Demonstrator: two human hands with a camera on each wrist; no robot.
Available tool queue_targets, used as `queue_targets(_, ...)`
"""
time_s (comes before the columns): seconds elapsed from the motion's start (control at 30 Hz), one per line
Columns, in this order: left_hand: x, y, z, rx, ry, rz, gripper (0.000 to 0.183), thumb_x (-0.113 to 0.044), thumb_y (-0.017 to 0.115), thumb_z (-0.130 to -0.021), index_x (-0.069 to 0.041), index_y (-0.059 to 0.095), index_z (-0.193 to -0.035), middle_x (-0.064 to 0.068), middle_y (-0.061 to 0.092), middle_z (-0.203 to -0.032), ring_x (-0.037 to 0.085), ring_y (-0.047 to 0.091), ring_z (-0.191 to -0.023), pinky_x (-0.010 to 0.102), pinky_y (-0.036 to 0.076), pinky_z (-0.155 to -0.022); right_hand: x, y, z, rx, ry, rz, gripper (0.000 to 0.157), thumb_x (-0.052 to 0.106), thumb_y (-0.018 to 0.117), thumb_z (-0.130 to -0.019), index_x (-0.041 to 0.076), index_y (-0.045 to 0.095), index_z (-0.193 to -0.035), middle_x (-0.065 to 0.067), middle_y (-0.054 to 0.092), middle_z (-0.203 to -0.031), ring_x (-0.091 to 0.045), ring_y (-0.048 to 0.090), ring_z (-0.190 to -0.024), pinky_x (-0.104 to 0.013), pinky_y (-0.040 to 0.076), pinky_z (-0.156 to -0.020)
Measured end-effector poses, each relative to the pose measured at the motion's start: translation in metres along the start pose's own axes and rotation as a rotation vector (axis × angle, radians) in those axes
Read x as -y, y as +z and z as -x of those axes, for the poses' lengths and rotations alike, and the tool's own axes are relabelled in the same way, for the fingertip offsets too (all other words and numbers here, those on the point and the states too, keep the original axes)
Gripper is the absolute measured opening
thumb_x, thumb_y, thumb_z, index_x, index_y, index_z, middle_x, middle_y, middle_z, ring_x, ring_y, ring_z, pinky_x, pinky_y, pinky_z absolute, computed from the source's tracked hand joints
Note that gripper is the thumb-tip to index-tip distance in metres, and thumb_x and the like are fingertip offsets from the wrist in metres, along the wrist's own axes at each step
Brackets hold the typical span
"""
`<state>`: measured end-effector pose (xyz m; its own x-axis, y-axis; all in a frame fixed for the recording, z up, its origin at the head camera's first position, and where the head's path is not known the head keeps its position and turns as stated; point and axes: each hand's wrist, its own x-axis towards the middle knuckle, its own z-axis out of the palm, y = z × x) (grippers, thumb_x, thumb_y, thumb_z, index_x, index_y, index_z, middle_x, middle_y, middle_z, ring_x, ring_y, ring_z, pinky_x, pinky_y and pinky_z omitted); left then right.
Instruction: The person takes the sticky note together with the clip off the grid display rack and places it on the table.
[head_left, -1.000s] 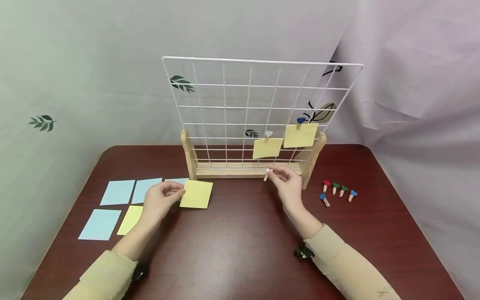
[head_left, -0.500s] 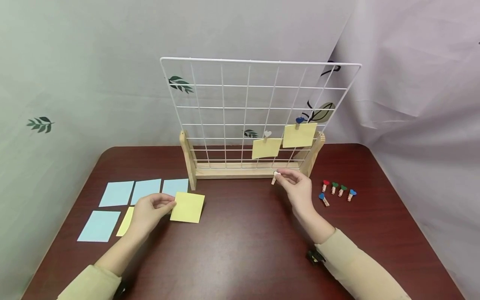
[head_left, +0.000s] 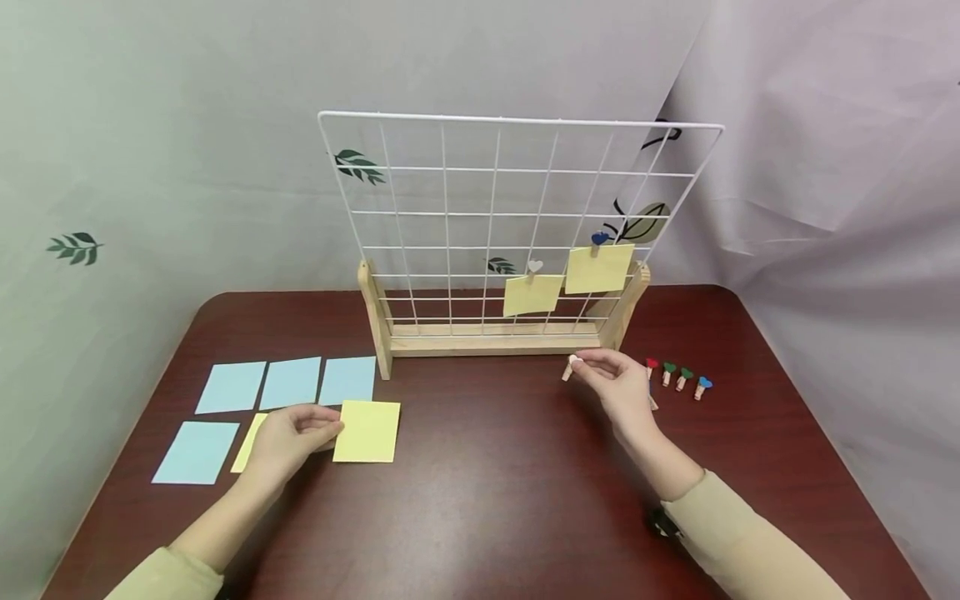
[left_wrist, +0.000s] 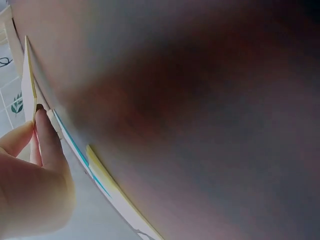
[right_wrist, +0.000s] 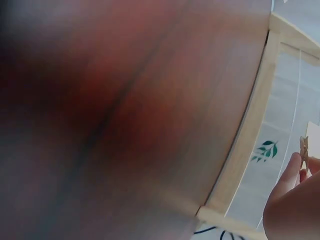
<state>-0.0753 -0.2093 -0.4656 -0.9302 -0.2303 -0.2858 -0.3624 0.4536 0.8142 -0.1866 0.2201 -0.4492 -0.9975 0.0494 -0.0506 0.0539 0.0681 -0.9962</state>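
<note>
My left hand [head_left: 291, 443] pinches a yellow sticky note [head_left: 367, 432] by its left edge, above the table; the left wrist view shows the same note [left_wrist: 28, 82] edge-on between thumb and fingers. Between thumb and fingertips, my right hand [head_left: 617, 385] holds a small wooden clothespin [head_left: 568, 369] with a white heart. Its wooden end [right_wrist: 304, 147] shows in the right wrist view. On the white wire grid [head_left: 468, 212] hang two yellow notes: one [head_left: 532, 297] under a white-heart clothespin [head_left: 534, 268], the other [head_left: 598, 270] higher under a dark blue one [head_left: 598, 240].
Several light blue notes [head_left: 231, 387] lie at the left, with another yellow note [head_left: 247, 443] partly behind the left hand. Right of the right hand are clothespins with red [head_left: 652, 364], green [head_left: 668, 372] and blue [head_left: 702, 387] hearts. A wooden stand [head_left: 495, 343] supports the grid.
My left hand has drawn the yellow note leftward and nearer the front edge, away from the grid. My right hand has shifted right with the clothespin, now covering most of one blue-heart clothespin.
</note>
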Motion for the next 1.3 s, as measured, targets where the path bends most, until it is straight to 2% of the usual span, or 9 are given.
queue_targets(0.13, 0.002, -0.002, 0.004, 0.008, -0.037, 0.021, 0.031, -0.013, 0.078, -0.096, 0.010, 0.073, -0.116, 0.004, 0.081, -0.091, -0.002, 0.072, -0.074, 0.018, 0.062, -0.071, -0.002, -0.013, -0.001, 0.000, 0.018, -0.017, 0.023, -0.004, 0.075, -0.095, -0.017, 0.072, -0.113, 0.017, 0.078, -0.080, 0.002, 0.077, -0.078, -0.021, 0.065, -0.079)
queue_targets(0.3, 0.004, -0.005, 0.006, 0.017, -0.040, 0.021, 0.032, -0.013, 0.078, -0.096, 0.011, 0.073, -0.116, 0.008, 0.082, -0.093, 0.000, 0.074, -0.074, 0.021, 0.065, -0.071, -0.005, -0.032, -0.002, -0.021, 0.027, 0.002, 0.014, 0.000, 0.077, -0.095, -0.007, 0.078, -0.108, 0.017, 0.079, -0.082, 0.001, 0.077, -0.078, -0.020, 0.065, -0.079)
queue_targets(0.43, 0.006, -0.009, 0.008, 0.012, -0.052, -0.038, 0.033, -0.016, 0.079, -0.095, 0.009, 0.075, -0.116, 0.014, 0.083, -0.098, 0.002, 0.075, -0.075, 0.019, 0.063, -0.069, -0.006, -0.045, -0.002, -0.040, 0.037, 0.026, 0.009, 0.002, 0.078, -0.095, 0.001, 0.080, -0.104, 0.018, 0.079, -0.080, 0.001, 0.077, -0.076, -0.021, 0.066, -0.077)
queue_targets(0.6, 0.008, -0.014, 0.009, -0.003, -0.065, -0.122, 0.032, -0.019, 0.078, -0.096, 0.006, 0.077, -0.115, 0.021, 0.081, -0.107, 0.010, 0.078, -0.075, 0.023, 0.055, -0.058, -0.006, -0.059, -0.001, -0.046, 0.046, 0.023, 0.007, 0.003, 0.078, -0.095, 0.008, 0.083, -0.099, 0.016, 0.079, -0.078, 0.000, 0.077, -0.073, -0.020, 0.065, -0.075)
queue_targets(0.67, 0.008, -0.015, 0.009, -0.006, -0.062, -0.146, 0.032, -0.020, 0.078, -0.096, 0.005, 0.077, -0.114, 0.020, 0.081, -0.105, 0.011, 0.078, -0.073, 0.026, 0.051, -0.054, -0.005, -0.064, 0.000, -0.041, 0.060, 0.009, 0.010, 0.004, 0.079, -0.095, 0.013, 0.084, -0.096, 0.015, 0.080, -0.079, 0.000, 0.078, -0.072, -0.020, 0.065, -0.074)
queue_targets(0.77, 0.008, -0.016, 0.010, -0.004, -0.047, -0.167, 0.030, -0.020, 0.079, -0.095, 0.005, 0.077, -0.113, 0.016, 0.082, -0.096, 0.010, 0.076, -0.071, 0.026, 0.049, -0.053, -0.004, -0.072, 0.001, -0.045, 0.076, 0.011, 0.014, 0.006, 0.080, -0.095, 0.020, 0.084, -0.091, 0.012, 0.081, -0.081, -0.001, 0.078, -0.071, -0.016, 0.060, -0.064)
queue_targets(0.9, 0.009, -0.018, 0.010, -0.007, -0.022, -0.188, 0.030, -0.020, 0.079, -0.095, 0.005, 0.077, -0.112, 0.014, 0.082, -0.094, 0.009, 0.075, -0.069, 0.025, 0.051, -0.053, -0.005, -0.081, 0.001, -0.055, 0.077, -0.018, 0.014, 0.005, 0.081, -0.094, 0.018, 0.084, -0.090, 0.012, 0.081, -0.081, -0.002, 0.077, -0.068, -0.016, 0.057, -0.058)
queue_targets(1.13, 0.011, -0.021, 0.009, -0.011, -0.018, -0.184, 0.032, -0.020, 0.078, -0.096, 0.006, 0.076, -0.115, 0.018, 0.082, -0.099, 0.009, 0.075, -0.072, 0.024, 0.055, -0.057, -0.010, -0.101, -0.001, -0.058, 0.012, -0.086, 0.015, -0.005, 0.077, -0.094, 0.007, 0.085, -0.096, 0.012, 0.082, -0.086, -0.002, 0.078, -0.073, -0.019, 0.065, -0.070)
queue_targets(1.3, 0.010, -0.021, 0.010, -0.011, -0.017, -0.185, 0.031, -0.018, 0.077, -0.096, 0.007, 0.076, -0.114, 0.018, 0.082, -0.097, 0.010, 0.075, -0.071, 0.024, 0.056, -0.058, -0.013, -0.116, -0.002, -0.064, 0.040, -0.091, 0.020, -0.006, 0.076, -0.094, 0.012, 0.085, -0.092, 0.012, 0.081, -0.082, -0.002, 0.078, -0.071, -0.019, 0.065, -0.070)
